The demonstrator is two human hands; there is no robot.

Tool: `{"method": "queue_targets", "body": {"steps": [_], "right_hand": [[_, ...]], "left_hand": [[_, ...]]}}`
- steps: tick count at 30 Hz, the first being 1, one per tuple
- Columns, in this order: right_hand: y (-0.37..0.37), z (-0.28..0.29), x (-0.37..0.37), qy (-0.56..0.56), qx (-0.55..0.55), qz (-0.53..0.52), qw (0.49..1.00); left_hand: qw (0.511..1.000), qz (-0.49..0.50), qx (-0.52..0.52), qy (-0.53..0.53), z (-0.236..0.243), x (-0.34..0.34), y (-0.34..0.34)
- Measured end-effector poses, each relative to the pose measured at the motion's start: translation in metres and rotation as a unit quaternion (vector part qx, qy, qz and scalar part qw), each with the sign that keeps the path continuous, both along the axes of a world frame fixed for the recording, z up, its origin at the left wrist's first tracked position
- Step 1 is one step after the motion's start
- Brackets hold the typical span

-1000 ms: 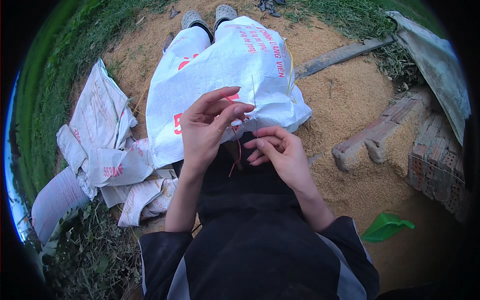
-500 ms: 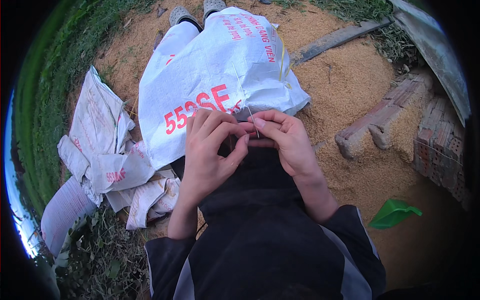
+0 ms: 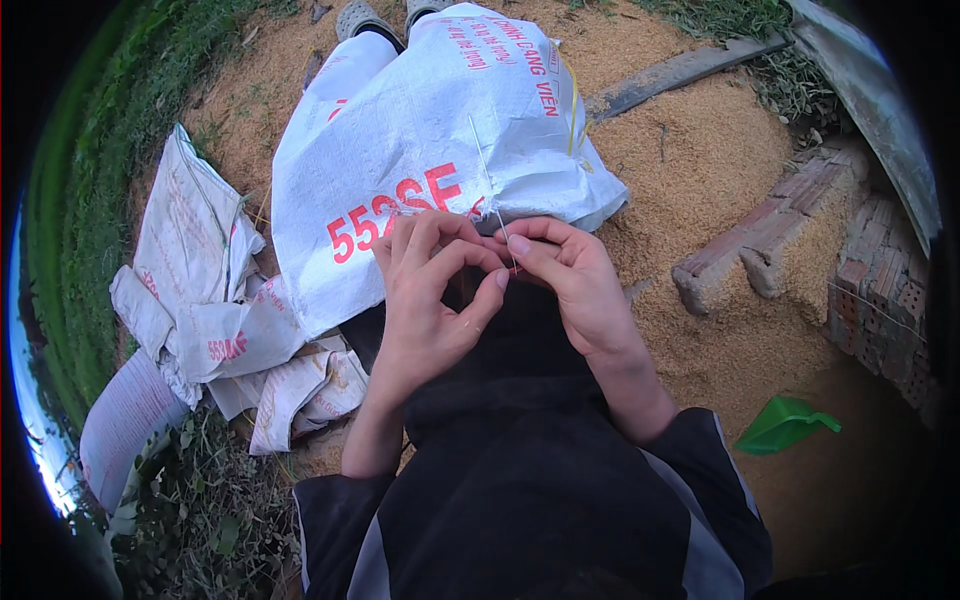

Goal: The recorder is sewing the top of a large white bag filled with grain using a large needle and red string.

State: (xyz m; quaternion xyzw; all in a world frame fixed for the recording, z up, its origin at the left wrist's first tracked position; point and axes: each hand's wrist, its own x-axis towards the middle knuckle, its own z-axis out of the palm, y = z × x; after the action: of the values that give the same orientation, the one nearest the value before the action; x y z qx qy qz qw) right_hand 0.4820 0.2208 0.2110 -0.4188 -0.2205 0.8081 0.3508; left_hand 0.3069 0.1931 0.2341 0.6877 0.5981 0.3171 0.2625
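A long, thin metal needle slants over a white woven sack with red print, which is spread across my lap and legs. My right hand is closed, pinching the needle near its lower end between thumb and fingers. Close against that end, my left hand is curled, thumb and forefinger pressed together. Whatever lies in the left pinch is too small to make out. A tiny reddish spot shows at the needle's lower tip, between the two hands.
Crumpled white sacks lie at my left by the grass. Grain husks are heaped on the right, around a dark plank and hollow bricks. A green plastic piece lies near my right elbow.
My left thumb and forefinger have shifted slightly right, closer to the needle's lower end. The right hand keeps its hold on the needle. The view has moved a little.
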Motion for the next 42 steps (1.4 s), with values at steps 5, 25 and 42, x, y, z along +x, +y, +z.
{"method": "queue_targets", "body": {"steps": [5, 25, 42], "right_hand": [[0.0, 0.001, -0.003, -0.002, 0.001, -0.008, 1.0], [-0.042, -0.009, 0.012, -0.371, 0.352, -0.091, 0.854], [-0.016, -0.026, -0.002, -0.09, 0.096, -0.094, 0.987]], "left_hand": [[1.0, 0.006, -0.001, -0.004, -0.004, 0.0, -0.002], [0.981, 0.152, -0.014, 0.116, -0.008, 0.015, 0.063], [0.936, 0.183, -0.101, -0.282, -0.016, -0.005, 0.099]]}}
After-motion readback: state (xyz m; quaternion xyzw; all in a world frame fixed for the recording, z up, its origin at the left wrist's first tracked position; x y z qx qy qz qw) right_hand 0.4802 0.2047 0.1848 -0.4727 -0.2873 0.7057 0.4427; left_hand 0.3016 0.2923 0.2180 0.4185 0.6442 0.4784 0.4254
